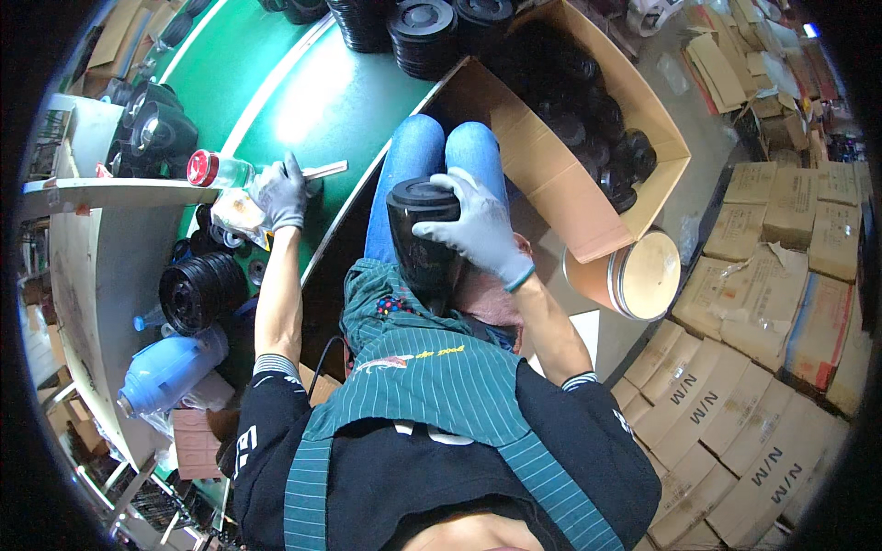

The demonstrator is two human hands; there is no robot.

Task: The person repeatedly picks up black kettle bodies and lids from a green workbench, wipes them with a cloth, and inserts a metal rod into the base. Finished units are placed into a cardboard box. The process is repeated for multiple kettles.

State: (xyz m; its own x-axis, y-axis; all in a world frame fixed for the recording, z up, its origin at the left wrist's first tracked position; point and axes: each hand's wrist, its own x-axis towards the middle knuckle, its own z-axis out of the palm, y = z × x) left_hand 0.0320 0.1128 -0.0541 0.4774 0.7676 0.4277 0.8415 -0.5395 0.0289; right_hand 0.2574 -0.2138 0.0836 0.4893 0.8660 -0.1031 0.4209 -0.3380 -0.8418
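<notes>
My right hand (478, 230), in a grey glove, grips a black cylindrical container (421, 241) that stands upright on my lap, over the blue jeans. My left hand (283, 193), also gloved, reaches out to the edge of the green conveyor belt (322, 110) and holds a thin wooden stick (326, 170). A clear bottle with a red cap (213, 170) lies just left of that hand on a wooden shelf.
An open cardboard box (551, 165) full of black containers sits at my right knee, with a brown fibre drum (634, 275) beside it. Stacked black lids (423, 32) stand on the belt. Flattened cartons (763, 367) cover the floor at right. A blue jug (170, 372) lies lower left.
</notes>
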